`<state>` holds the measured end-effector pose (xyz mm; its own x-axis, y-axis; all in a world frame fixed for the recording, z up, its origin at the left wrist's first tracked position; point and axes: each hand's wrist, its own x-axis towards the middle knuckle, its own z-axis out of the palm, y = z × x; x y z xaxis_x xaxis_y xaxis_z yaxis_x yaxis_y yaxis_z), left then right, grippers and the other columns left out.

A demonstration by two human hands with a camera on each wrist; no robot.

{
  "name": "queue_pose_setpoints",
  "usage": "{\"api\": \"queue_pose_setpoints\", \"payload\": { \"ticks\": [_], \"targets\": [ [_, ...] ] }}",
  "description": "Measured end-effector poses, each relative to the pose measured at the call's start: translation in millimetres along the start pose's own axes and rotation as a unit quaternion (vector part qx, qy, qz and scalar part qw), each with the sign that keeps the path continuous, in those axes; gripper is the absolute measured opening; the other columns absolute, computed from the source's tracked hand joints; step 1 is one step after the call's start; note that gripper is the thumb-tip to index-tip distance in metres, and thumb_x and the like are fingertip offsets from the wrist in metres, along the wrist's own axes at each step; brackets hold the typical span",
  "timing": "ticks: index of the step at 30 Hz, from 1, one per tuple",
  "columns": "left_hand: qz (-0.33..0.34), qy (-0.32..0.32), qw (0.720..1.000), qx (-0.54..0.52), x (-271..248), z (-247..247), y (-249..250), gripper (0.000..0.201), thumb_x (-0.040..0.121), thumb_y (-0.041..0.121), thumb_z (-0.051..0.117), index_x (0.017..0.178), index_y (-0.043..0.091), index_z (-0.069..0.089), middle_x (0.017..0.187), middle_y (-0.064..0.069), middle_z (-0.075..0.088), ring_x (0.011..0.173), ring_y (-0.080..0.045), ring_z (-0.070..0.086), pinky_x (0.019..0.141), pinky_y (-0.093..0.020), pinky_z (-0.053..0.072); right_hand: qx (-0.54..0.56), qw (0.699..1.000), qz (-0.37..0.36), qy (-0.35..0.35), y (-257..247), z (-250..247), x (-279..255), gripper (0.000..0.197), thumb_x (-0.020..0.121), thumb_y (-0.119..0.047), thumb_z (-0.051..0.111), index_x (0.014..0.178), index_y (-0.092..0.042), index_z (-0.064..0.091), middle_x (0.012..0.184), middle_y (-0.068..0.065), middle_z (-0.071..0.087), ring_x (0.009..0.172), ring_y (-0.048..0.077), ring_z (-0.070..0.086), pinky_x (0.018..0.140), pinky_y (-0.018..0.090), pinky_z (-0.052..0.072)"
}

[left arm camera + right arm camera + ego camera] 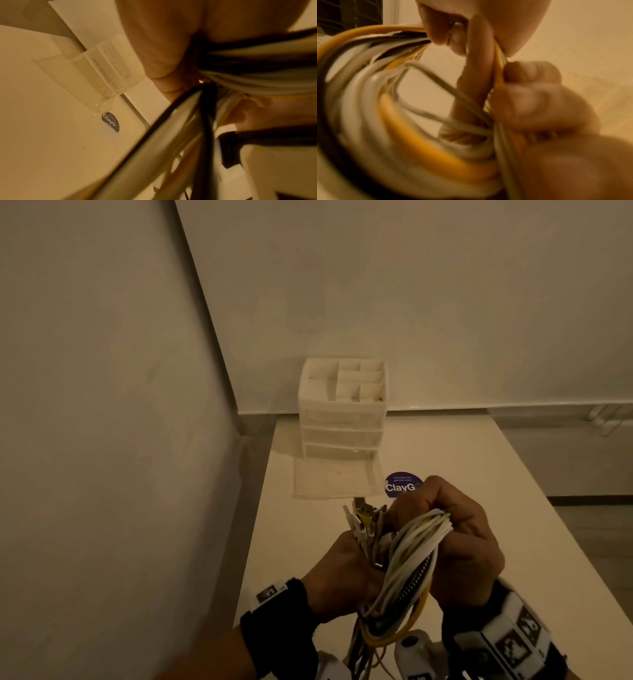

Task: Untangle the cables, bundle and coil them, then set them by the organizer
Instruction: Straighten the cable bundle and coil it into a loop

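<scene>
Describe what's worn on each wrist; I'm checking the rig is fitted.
Left hand: bare, black wristband carrying a white block with a black square marker. Right hand: bare, black band under a white housing with several black-and-white square markers.

we see dim, warm light on two plain pale walls meeting in a corner, a long white table running toward it, and grey floor at right.

Both wrists wear black straps carrying white marker-printed camera blocks.
</scene>
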<state>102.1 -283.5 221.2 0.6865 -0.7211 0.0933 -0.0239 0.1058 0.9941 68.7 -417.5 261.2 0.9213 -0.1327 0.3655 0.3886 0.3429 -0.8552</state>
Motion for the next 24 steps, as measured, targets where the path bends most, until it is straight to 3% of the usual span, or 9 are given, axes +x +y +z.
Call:
{"api": "queue_pose_setpoints", "payload": {
  "ticks": [3,5,8,11,13,14,18,21,24],
  "targets": [
    [0.038,-0.006,0.998,0.039,3,4,-1,0.025,0.080,0.027,0.074,0.102,0.033,0.066,0.091,0.027,0.068,0.088,0.006,0.064,0.082,-0.019,0.052,-0.017,1.000,0.005,-0.019,4,-6,4,0.017,0.045,0.002,0.046,0.060,-0.007,0.044,0.050,0.005,0.042,0.040,0.016,0.036,0.045,0.021,0.031],
    [0.042,-0.006,0.999,0.013,5,6,0,0.031,0.076,0.033,0.077,0.102,0.047,0.066,0.092,0.023,0.070,0.088,0.002,0.066,0.081,-0.022,0.054,-0.032,0.999,0.004,-0.023,7,-11,7,0.021,0.046,0.009,0.039,0.060,-0.007,0.044,0.049,0.005,0.040,0.039,0.015,0.036,0.045,0.021,0.030],
    [0.049,-0.027,0.997,-0.048,5,9,-9,0.041,0.075,0.028,0.078,0.107,0.049,0.066,0.093,0.021,0.071,0.087,0.001,0.067,0.078,-0.020,0.054,-0.113,0.991,-0.019,-0.062,6,-17,12,0.015,0.050,0.006,0.046,0.060,-0.004,0.043,0.050,0.011,0.037,0.042,0.017,0.035,0.047,0.022,0.030],
    [0.000,-0.016,0.997,-0.076,5,10,-20,0.040,0.074,0.036,0.077,0.112,0.031,0.067,0.084,0.013,0.071,0.076,0.000,0.066,0.070,-0.019,0.054,-0.191,0.974,-0.053,-0.112,4,-19,25,0.016,0.053,-0.022,0.052,0.060,-0.010,0.044,0.056,-0.005,0.041,0.050,0.013,0.038,0.054,0.023,0.030],
    [-0.055,-0.028,0.996,-0.068,11,7,-29,0.046,0.077,0.020,0.076,0.114,-0.002,0.059,0.078,0.007,0.070,0.071,-0.004,0.066,0.066,-0.022,0.053,-0.210,0.968,-0.051,-0.128,4,-20,34,0.019,0.054,-0.028,0.048,0.060,-0.010,0.044,0.059,-0.006,0.042,0.053,0.016,0.039,0.057,0.027,0.030],
    [-0.075,-0.034,0.995,-0.059,14,5,-33,0.041,0.078,0.013,0.074,0.110,-0.006,0.057,0.076,0.007,0.071,0.070,-0.004,0.066,0.066,-0.022,0.052,-0.216,0.966,-0.048,-0.136,5,-20,39,0.017,0.054,-0.028,0.047,0.061,-0.012,0.045,0.059,-0.005,0.043,0.054,0.017,0.039,0.057,0.030,0.030],
    [-0.145,-0.046,0.980,-0.131,18,11,-33,0.013,0.081,0.007,0.073,0.094,0.004,0.070,0.075,-0.007,0.071,0.063,-0.020,0.069,0.059,-0.032,0.056,-0.260,0.950,0.006,-0.171,9,-23,50,0.011,0.054,-0.026,0.051,0.062,-0.029,0.044,0.061,-0.009,0.044,0.058,0.015,0.041,0.059,0.033,0.031],
    [-0.189,-0.009,0.953,-0.236,15,13,-35,0.024,0.084,0.025,0.072,0.090,0.002,0.073,0.083,-0.020,0.070,0.070,-0.033,0.070,0.062,-0.042,0.058,-0.271,0.937,0.078,-0.208,5,-31,48,0.023,0.055,-0.012,0.053,0.072,-0.027,0.048,0.072,-0.005,0.048,0.070,0.013,0.045,0.064,0.032,0.035],
    [-0.216,0.078,0.932,-0.280,10,3,-27,0.054,0.095,0.044,0.043,0.085,0.002,0.074,0.091,-0.029,0.068,0.069,-0.037,0.069,0.062,-0.043,0.058,-0.207,0.944,0.157,-0.204,-1,-58,32,0.056,0.051,-0.008,0.052,0.106,-0.017,0.050,0.105,0.003,0.056,0.099,0.021,0.052,0.078,0.034,0.043]
  ]
}}
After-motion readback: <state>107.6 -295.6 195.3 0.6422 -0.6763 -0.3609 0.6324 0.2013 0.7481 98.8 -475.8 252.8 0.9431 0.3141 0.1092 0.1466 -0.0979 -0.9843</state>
